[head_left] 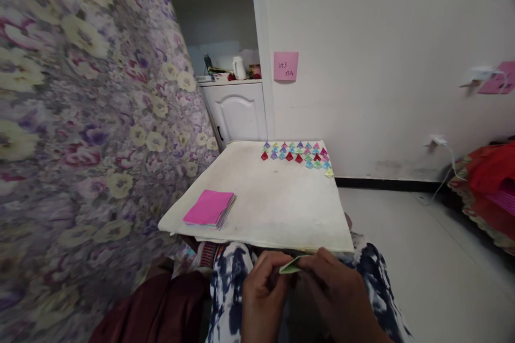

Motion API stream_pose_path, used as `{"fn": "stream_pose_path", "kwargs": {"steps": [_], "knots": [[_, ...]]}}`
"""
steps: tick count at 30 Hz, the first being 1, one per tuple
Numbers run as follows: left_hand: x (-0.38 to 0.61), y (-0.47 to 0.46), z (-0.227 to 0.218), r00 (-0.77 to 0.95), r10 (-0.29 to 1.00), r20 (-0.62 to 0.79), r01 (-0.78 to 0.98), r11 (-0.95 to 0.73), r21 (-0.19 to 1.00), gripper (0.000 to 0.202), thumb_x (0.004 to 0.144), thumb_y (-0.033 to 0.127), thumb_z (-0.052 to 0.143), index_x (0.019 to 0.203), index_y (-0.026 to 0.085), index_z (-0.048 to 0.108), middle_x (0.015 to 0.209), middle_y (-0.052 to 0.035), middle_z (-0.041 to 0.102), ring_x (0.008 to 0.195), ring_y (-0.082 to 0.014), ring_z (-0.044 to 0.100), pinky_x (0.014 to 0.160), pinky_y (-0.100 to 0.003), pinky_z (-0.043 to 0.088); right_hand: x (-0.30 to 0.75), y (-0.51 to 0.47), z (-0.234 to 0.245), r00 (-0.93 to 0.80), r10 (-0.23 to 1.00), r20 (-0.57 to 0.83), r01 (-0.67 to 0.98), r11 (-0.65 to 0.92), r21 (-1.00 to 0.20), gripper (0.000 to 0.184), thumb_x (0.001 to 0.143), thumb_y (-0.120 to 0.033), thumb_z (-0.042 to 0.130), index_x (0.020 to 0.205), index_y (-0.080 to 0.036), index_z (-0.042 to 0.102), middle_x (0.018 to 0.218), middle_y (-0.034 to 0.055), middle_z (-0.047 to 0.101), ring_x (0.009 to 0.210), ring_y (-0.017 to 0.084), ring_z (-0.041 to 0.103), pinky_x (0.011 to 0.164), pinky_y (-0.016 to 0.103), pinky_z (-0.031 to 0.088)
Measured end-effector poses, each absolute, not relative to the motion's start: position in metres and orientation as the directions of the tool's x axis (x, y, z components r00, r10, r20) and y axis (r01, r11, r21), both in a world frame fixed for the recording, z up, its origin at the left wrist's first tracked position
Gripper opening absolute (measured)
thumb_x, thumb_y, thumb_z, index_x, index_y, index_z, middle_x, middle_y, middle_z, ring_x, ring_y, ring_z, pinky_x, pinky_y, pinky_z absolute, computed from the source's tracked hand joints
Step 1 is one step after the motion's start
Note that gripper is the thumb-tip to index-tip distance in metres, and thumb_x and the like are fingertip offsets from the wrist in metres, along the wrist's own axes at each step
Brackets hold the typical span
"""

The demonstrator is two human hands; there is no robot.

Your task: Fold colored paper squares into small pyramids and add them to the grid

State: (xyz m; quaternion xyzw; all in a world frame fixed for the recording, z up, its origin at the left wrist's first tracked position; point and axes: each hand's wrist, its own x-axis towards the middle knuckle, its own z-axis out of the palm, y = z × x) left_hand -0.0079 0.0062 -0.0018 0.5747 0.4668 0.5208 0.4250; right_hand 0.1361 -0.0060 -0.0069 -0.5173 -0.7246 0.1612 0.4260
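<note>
My left hand and my right hand meet low in the view, just in front of the near edge of a white board that rests over my lap. Both pinch a small folded piece of light green paper between their fingertips. On the board's near left corner lies a stack of square papers with a pink sheet on top. Along the board's far edge sit rows of several small folded paper shapes in red, blue, pink, green and purple.
A flowered fabric fills the left side. Behind the board stands a white wall with a pink note, and a white cabinet with a kettle on top. Red bedding lies at right over a pale floor.
</note>
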Motion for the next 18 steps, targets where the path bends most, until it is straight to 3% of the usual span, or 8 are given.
{"fn": "stream_pose_path", "kwargs": {"steps": [3,8,13,18], "knots": [[-0.007,0.007,-0.007,-0.005,0.977,0.212,0.065,-0.211,0.975,0.01,0.074,0.018,0.062,0.081,0.021,0.068,0.084,-0.002,0.064,0.082,-0.0175,0.059,0.069,-0.021,0.046,0.135,-0.007,-0.005,-0.114,0.91,0.398,0.564,0.389,-0.729,0.019,0.086,-0.021,0.049,0.096,-0.026,0.065,0.084,0.0016,0.07,0.075,0.016,0.066,0.066,0.022,0.047],[-0.004,0.006,-0.012,0.015,0.983,0.183,0.035,-0.183,0.982,0.017,0.078,0.02,0.058,0.091,0.023,0.068,0.096,-0.0031,0.065,0.094,-0.0188,0.059,0.082,-0.024,0.045,0.131,-0.006,-0.006,-0.167,0.93,0.328,0.475,0.368,-0.799,0.028,0.085,-0.016,0.046,0.105,-0.026,0.062,0.091,0.0014,0.071,0.081,0.016,0.066,0.071,0.023,0.047],[-0.005,0.005,-0.014,0.095,0.979,0.18,0.011,-0.182,0.983,0.024,0.08,0.018,0.053,0.098,0.024,0.068,0.106,-0.004,0.065,0.102,-0.0205,0.057,0.091,-0.028,0.041,0.133,-0.002,-0.01,-0.152,0.934,0.324,0.465,0.356,-0.811,0.026,0.081,-0.011,0.047,0.098,-0.024,0.063,0.092,0.0017,0.068,0.084,0.017,0.063,0.074,0.025,0.045],[-0.007,0.008,-0.015,0.185,0.983,0.016,-0.066,-0.003,0.998,0.026,0.084,0.027,0.05,0.101,0.022,0.068,0.106,-0.0048,0.066,0.101,-0.0227,0.057,0.089,-0.031,0.042,0.136,-0.001,-0.005,-0.168,0.917,0.361,0.417,0.398,-0.817,0.031,0.073,0.0,0.043,0.087,-0.021,0.06,0.084,0.0003,0.062,0.078,0.013,0.059,0.07,0.023,0.043]]}}
